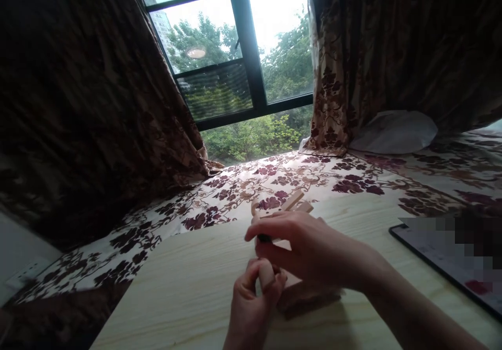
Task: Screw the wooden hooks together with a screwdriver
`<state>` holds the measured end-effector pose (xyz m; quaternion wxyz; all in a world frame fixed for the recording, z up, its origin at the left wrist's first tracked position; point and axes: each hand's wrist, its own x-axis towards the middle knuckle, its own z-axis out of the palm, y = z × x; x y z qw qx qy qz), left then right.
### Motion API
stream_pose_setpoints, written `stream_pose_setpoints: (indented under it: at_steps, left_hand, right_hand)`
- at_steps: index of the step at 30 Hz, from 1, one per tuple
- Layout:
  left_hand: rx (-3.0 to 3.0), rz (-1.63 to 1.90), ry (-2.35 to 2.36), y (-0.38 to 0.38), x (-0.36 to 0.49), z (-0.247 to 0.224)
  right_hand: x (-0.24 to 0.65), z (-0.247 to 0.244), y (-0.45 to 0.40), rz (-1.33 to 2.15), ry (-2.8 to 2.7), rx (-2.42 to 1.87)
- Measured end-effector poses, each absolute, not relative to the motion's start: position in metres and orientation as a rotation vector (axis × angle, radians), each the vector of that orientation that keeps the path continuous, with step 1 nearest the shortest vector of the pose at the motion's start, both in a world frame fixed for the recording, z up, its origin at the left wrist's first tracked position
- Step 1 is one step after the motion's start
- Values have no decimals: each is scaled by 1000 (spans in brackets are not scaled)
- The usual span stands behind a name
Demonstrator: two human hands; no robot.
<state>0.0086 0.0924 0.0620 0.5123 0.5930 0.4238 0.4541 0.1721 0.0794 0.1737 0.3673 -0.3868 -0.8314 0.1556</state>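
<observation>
My left hand [253, 287] is closed low over the board, its fingers wrapped round a pale piece that looks like wood [267, 275]. Just above and to its right, my right hand [304, 243] curves over, thumb and forefinger closed about a small dark piece [265, 238], whose kind I cannot make out. Beyond the right knuckles, light wooden sticks [293, 200] poke out, along with a small curved wooden part [254, 207]. More pale wood shows under the right palm, where the hand hides most of it.
A light wooden board [188, 271] lies under both hands. On its right rests a dark-edged tablet-like panel [439, 266], partly blurred out. Flowered cloth [243, 182] spreads behind, with a whitish bag-like bundle [396, 130] on it. Dark curtains [98, 78] flank a window [251, 46].
</observation>
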Motion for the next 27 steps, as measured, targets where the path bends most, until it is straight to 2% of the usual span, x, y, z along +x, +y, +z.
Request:
stream_pose_setpoints:
  at_steps: [13,21,27]
  left_hand:
    - [1502,1168,888,82,8,54]
    - [1458,1147,907,78,12,60]
    - [1505,1124,908,71,18,70]
  right_hand:
    - [168,157,90,136,-2146,-1128]
    - [167,142,85,107,-2113,-1127]
    - [176,135,78,-11,-2149,-956]
